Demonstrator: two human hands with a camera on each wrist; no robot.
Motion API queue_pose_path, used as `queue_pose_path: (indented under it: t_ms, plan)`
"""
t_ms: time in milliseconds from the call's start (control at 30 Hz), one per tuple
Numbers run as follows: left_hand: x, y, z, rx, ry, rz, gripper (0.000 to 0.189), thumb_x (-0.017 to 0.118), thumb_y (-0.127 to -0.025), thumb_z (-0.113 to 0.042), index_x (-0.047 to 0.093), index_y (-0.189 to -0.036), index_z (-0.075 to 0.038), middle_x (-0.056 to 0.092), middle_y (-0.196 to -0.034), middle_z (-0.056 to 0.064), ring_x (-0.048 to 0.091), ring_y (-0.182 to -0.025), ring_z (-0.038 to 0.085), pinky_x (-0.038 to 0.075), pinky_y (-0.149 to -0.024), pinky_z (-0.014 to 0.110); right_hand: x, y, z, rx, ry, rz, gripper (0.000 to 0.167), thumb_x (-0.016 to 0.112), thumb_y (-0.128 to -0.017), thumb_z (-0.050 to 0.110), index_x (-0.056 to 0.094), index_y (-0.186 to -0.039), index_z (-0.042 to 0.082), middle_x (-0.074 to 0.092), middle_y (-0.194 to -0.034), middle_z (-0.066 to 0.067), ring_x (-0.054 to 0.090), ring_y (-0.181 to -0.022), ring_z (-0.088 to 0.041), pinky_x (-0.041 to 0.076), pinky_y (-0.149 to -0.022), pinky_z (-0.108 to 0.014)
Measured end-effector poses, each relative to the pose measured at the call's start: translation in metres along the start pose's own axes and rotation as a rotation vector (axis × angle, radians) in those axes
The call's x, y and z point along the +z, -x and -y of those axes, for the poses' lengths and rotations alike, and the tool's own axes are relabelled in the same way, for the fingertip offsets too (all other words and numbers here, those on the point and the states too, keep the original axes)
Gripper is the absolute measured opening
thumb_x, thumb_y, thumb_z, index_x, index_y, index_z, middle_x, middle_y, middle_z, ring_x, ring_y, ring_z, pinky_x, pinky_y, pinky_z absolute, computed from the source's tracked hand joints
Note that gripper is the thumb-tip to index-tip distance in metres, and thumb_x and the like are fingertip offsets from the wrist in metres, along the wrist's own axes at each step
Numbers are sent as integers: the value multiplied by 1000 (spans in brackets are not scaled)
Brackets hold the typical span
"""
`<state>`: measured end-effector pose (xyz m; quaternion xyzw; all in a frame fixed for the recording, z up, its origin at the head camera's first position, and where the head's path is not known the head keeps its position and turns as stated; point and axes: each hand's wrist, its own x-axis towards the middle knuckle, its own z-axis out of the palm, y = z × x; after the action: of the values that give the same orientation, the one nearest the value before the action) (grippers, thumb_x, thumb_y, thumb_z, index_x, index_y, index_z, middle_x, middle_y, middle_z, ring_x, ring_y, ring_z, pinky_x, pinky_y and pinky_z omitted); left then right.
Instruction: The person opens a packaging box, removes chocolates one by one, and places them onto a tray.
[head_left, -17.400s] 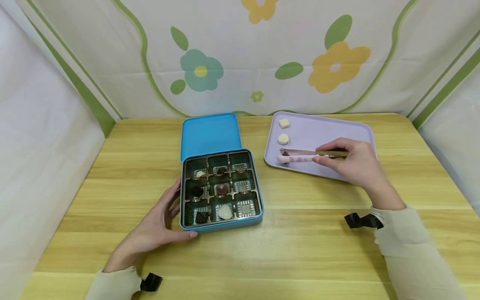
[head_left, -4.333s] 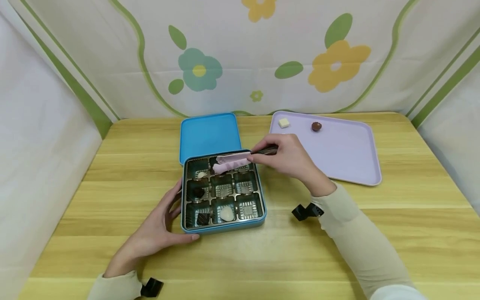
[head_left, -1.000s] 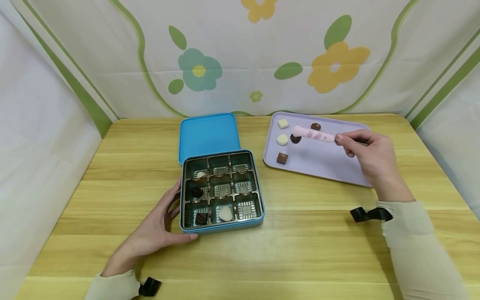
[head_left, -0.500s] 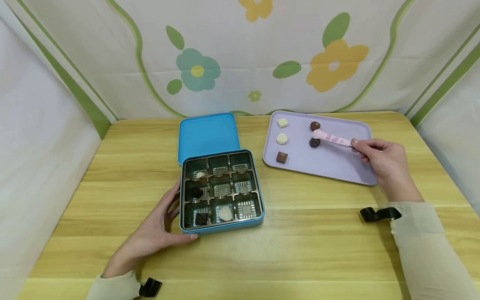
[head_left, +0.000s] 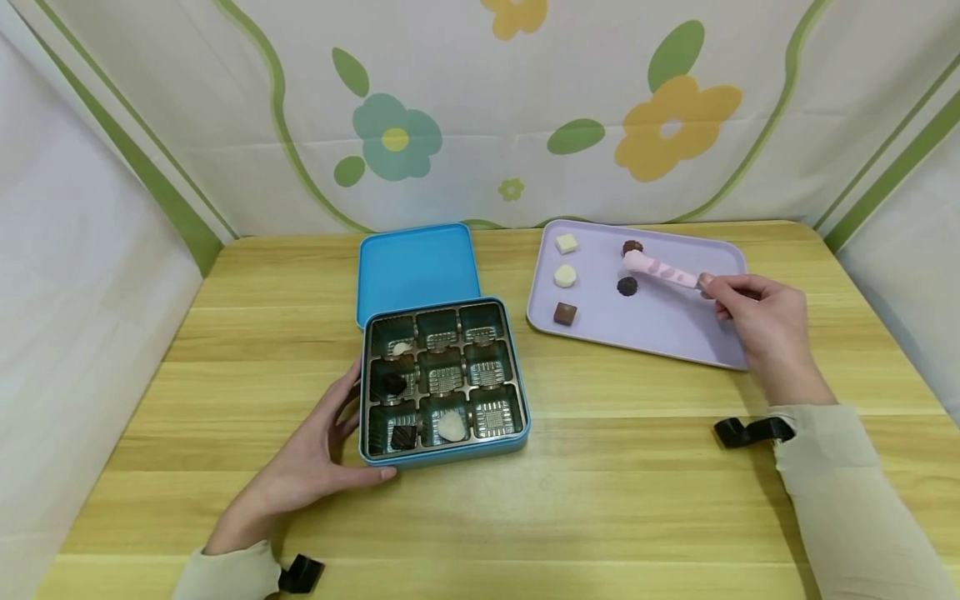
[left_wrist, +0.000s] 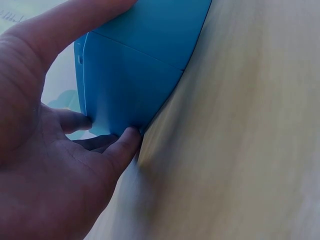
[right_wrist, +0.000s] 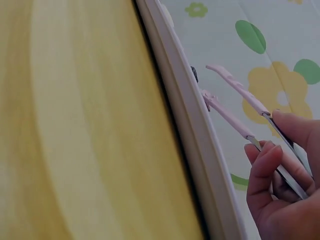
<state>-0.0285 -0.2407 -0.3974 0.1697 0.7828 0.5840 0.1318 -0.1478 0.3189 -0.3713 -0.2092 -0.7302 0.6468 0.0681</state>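
Note:
My left hand (head_left: pixel 311 450) grips the front left corner of a blue tin (head_left: pixel 457 454), thumb along the front, fingers against the side. In the left wrist view the fingertips press the tin's wall (left_wrist: pixel 130 60). My right hand (head_left: pixel 768 321) holds pink-tipped tongs (head_left: pixel 663 269) over the lilac tray; the right wrist view shows their arms (right_wrist: pixel 230 117) spread with nothing between. The tips overlap a brown ruffled chocolate (head_left: pixel 632 247). Just in front lies a dark ruffled chocolate (head_left: pixel 627 287). At the tray's left are a white square (head_left: pixel 566 243), a white round (head_left: pixel 565 276) and a brown square chocolate (head_left: pixel 565 313).
The tin's divided insert holds a white piece (head_left: pixel 402 349), a dark piece (head_left: pixel 393 383), a dark square chocolate (head_left: pixel 403 436) and a white chocolate (head_left: pixel 452 426). A blue lid (head_left: pixel 420 271) lies behind the tin. The lilac tray (head_left: pixel 697 333) sits at the back right, near a flowered curtain (head_left: pixel 480 108).
The tin's back middle and centre chocolates are gone from it; brown and dark ruffled ones lie on the tray. The tongs let go of the dark one and shifted slightly back. Left hand unchanged.

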Motion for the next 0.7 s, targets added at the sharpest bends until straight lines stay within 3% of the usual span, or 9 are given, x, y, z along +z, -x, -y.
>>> queue_pose_path:
  t_ms: [233,367,567,700]
  plan:
    - [0,-1,0,12,-1,-1,138,96,-76,0,4,-176,-25,10,-181,12,11,-166,40,28,-121,5,0,6,8,-19,19,8,22,95,-81,37,86,-93,20,74,-81,15,61,-66,-5,53,-59,-16]
    - [0,0,0,-2,2,-1,138,96,-76,-1,4,-175,-28,9,-181,11,12,-166,41,28,-120,5,6,13,15,-63,116,30,18,92,-85,39,86,-96,25,73,-79,19,62,-67,-3,51,-60,-17]
    - [0,0,0,2,14,3,138,95,-76,0,4,-175,-28,8,-181,12,12,-166,43,28,-121,5,35,36,23,-199,197,188,9,83,-96,35,86,-101,27,76,-82,23,64,-71,-3,50,-60,-19]
    - [0,-1,0,23,25,4,138,95,-76,3,3,-175,-25,7,-181,14,11,-166,42,28,-122,5,68,62,27,-231,144,352,14,84,-97,23,85,-106,14,79,-89,16,65,-71,-8,54,-61,-21]
